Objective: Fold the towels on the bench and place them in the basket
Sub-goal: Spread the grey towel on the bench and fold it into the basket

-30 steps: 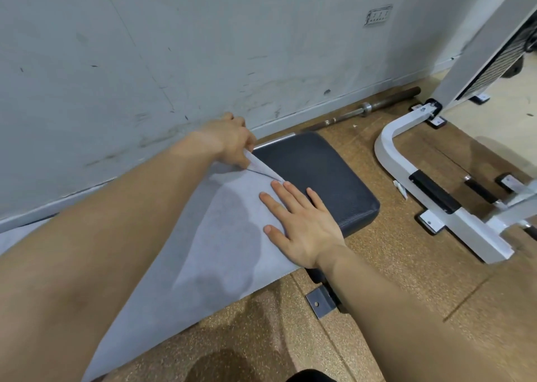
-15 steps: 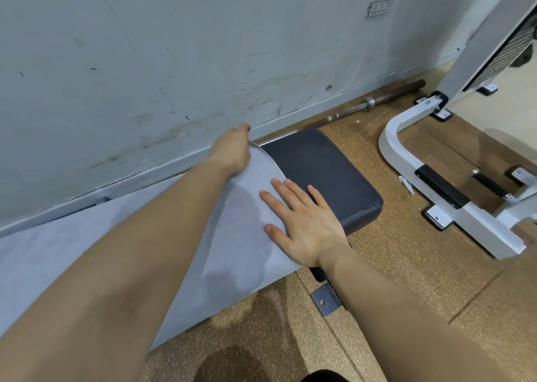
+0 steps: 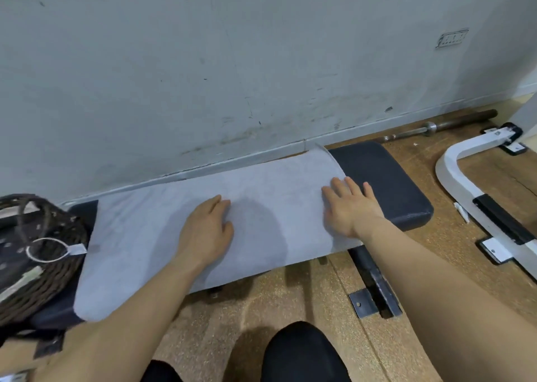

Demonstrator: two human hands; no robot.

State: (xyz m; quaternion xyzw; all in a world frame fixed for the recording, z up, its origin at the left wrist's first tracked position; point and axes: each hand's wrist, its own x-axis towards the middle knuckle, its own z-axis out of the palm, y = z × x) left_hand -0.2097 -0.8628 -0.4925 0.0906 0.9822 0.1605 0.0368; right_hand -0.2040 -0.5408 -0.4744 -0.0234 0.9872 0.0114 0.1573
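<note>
Head view: towel (image 3: 261, 207) spread along worktop (image 3: 386, 184), ready for folding.
Hands: left hand (image 3: 207, 230) and right hand (image 3: 348, 207) lie flat, gripping nothing, smoothing towel.
Basket (image 3: 37, 254): at worktop's left end, handy.

Both hands (image 3: 207, 230) flat on towel (image 3: 139, 236)

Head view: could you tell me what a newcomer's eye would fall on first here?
A pale grey towel lies spread along the dark bench by the wall, left hand and right hand resting flat on it. A woven basket sits at the bench's left end; a white machine frame stands at right.
</note>
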